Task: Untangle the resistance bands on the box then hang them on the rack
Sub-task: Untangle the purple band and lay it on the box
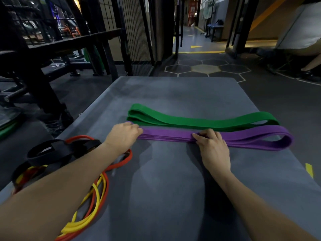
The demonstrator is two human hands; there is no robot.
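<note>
box (173, 180): hands grip purple band (173, 134) (folded)

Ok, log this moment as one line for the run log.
stage: folding purple band on box | left hand: grips its end | right hand: pinches its middle | green band: folded behind

Both hands pinch folded purple band (239, 136) on box (173, 180): left hand (124, 136) at end, right hand (212, 145) mid-length; green band (199, 120) just behind.
</note>
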